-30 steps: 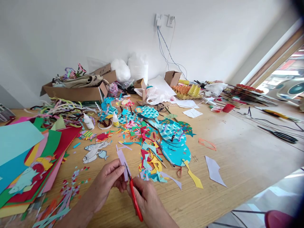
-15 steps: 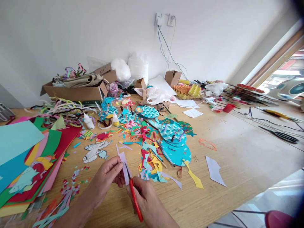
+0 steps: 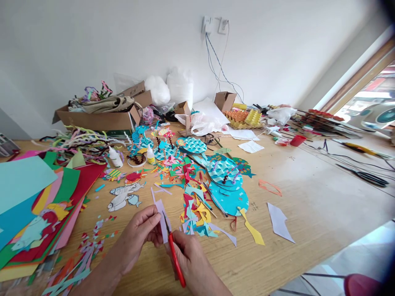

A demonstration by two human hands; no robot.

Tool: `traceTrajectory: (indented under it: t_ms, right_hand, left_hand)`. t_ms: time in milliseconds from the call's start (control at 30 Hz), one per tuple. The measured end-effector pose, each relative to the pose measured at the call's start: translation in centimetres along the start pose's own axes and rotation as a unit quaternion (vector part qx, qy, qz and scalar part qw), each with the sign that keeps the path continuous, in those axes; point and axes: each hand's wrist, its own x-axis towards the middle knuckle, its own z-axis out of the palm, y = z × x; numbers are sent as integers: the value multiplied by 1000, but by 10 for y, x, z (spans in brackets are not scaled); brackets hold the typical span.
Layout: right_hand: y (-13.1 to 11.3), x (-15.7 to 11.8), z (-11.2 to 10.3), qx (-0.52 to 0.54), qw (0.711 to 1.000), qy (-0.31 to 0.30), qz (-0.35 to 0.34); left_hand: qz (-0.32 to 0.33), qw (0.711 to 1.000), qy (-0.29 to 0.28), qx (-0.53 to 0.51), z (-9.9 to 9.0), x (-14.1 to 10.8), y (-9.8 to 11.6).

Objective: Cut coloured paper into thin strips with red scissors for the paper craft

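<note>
Between thumb and fingers, my left hand pinches a narrow strip of lilac paper. My right hand grips red-handled scissors, their dark blades lying along the strip close to the left thumb. Whether the blades are parted is hard to make out. Just beyond the fingers lie thin lilac offcuts. A heap of coloured paper scraps lies to the right of them, and paper fish cutouts lie ahead on the left.
Stacked coloured paper covers the left side. Two glue bottles stand behind the fish. Blue round paper pieces lie right of centre, with a lilac sheet piece farther right. A cardboard box stands against the wall; black scissors lie far right.
The lilac strip and the scissors have barely shifted in my hands. Everything else on the table lies as before.
</note>
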Motion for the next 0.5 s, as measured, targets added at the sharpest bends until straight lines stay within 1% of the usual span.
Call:
traceTrajectory:
  t_ms: [167, 367, 500]
  right_hand:
    - [-1, 0, 0, 13, 1000, -2, -4]
    - [-5, 0, -1, 20, 1000, -6, 1]
    - [-4, 0, 0, 39, 999, -7, -21]
  left_hand:
    - [-22, 999, -15, -23, 3, -2, -4]
    - [-25, 999, -21, -39, 3, -3, -8]
    - [-30, 998, -23, -42, 2, -2, -8]
